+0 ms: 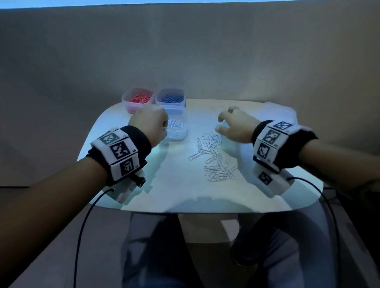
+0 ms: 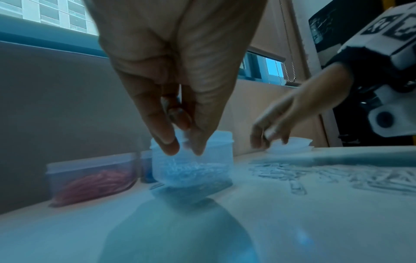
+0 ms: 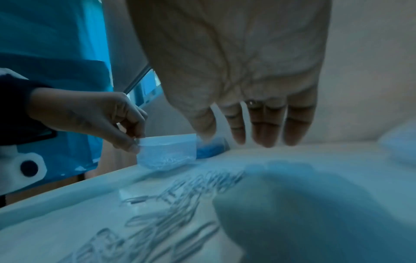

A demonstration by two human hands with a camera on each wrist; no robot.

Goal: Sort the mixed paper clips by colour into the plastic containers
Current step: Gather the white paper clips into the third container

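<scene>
My left hand [image 1: 164, 124] pinches the near rim of a clear container [image 1: 178, 127] that holds white paper clips. The left wrist view shows thumb and finger of that hand [image 2: 183, 151] on the rim of the container [image 2: 193, 167], which looks slightly tipped. Behind it stand a container of red clips [image 1: 138, 99] and one of blue clips [image 1: 170, 98]. A loose pile of white clips [image 1: 214, 158] lies mid-table. My right hand [image 1: 220, 124] hovers open just beyond the pile, fingers spread downward and holding nothing [image 3: 236, 140].
The small white table [image 1: 176, 193] has rounded edges, with my legs and the floor below its front edge. White lids [image 1: 280, 113] lie at the back right corner. A plain wall stands behind the table.
</scene>
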